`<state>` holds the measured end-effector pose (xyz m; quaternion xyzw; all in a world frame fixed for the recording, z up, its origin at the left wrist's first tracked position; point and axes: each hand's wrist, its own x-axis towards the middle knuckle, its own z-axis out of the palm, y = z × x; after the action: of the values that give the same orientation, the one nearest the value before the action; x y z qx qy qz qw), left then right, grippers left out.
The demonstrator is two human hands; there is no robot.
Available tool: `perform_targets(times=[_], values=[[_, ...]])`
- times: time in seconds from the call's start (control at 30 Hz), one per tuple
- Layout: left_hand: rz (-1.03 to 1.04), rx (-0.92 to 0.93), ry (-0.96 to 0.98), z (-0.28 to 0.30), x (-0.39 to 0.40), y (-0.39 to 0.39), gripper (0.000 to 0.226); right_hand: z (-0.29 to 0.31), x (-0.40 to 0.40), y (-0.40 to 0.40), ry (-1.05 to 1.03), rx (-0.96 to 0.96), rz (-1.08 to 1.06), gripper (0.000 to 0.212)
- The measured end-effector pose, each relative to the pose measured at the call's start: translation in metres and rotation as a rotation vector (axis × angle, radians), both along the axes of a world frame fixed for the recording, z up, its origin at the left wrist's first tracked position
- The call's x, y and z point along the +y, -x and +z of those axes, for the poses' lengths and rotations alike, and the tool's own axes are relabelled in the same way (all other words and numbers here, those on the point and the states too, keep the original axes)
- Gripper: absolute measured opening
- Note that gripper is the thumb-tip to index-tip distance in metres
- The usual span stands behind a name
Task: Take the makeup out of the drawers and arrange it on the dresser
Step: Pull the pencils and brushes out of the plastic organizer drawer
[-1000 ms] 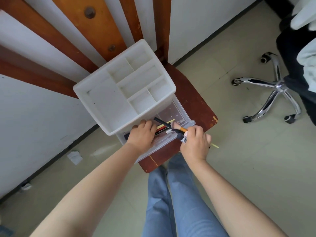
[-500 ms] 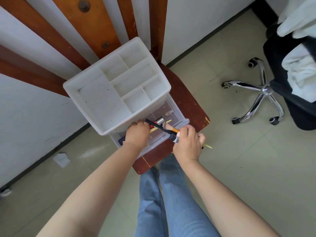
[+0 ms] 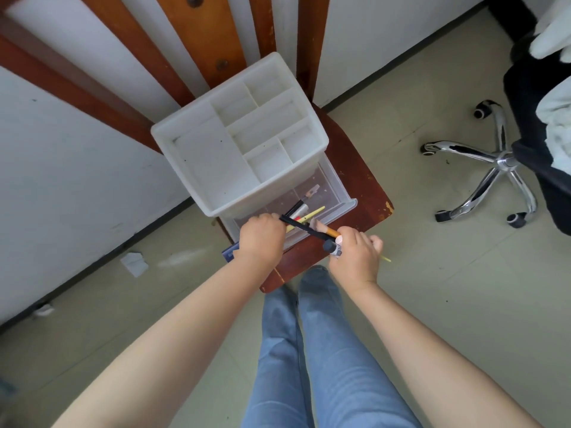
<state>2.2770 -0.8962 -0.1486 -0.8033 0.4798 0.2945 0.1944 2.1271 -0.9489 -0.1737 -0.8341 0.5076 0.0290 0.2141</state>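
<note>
A white plastic organizer (image 3: 197,156) with bare top compartments stands on a reddish wooden chair seat (image 3: 358,168). Its clear drawer (image 3: 336,193) is pulled out toward me. My left hand (image 3: 261,240) reaches into the drawer's front, closed on several pens and pencils (image 3: 304,216). My right hand (image 3: 355,257) hovers just right of the drawer front, holding a bundle of makeup: a black pencil (image 3: 301,227), an orange-banded stick and a small white tube (image 3: 336,250). A brown pencil stub (image 3: 312,190) lies deeper in the drawer.
A blue box corner (image 3: 230,254) shows under my left wrist. The chair's wooden back slats (image 3: 200,50) rise behind the organizer against a white wall. An office chair with chrome legs (image 3: 494,162) stands at right. Crumpled paper (image 3: 134,263) lies on the floor. My jeans-clad legs (image 3: 309,350) are below.
The camera view shifted slightly. My left hand has worked further onto the items in the drawer; my right hand keeps its bundle in about the same spot.
</note>
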Motion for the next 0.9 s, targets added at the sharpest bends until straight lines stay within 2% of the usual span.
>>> perform_targets(times=[0.1, 0.23, 0.37, 0.57, 0.77, 0.9], values=[[0.113, -0.01, -0.026, 0.017, 0.023, -0.005, 0.027, 0.003, 0.003, -0.001, -0.038, -0.018, 0.071, 0.02], [0.245, -0.039, 0.04, 0.034, 0.057, -0.017, 0.026, 0.006, 0.009, -0.019, -0.013, -0.06, 0.2, 0.019], [0.308, -0.09, 0.13, 0.046, 0.078, -0.025, 0.022, 0.012, 0.011, -0.046, 0.032, -0.097, 0.315, 0.03], [0.389, -0.149, 0.211, 0.058, 0.09, -0.045, 0.023, 0.01, -0.003, -0.094, -0.022, 0.058, 0.551, 0.037], [0.436, -0.186, 0.235, 0.061, 0.098, -0.057, 0.025, 0.012, -0.012, -0.117, 0.06, 0.039, 0.567, 0.02], [0.5, -0.113, 0.245, 0.057, 0.093, -0.057, 0.023, 0.017, -0.007, -0.118, 0.048, 0.038, 0.526, 0.017]])
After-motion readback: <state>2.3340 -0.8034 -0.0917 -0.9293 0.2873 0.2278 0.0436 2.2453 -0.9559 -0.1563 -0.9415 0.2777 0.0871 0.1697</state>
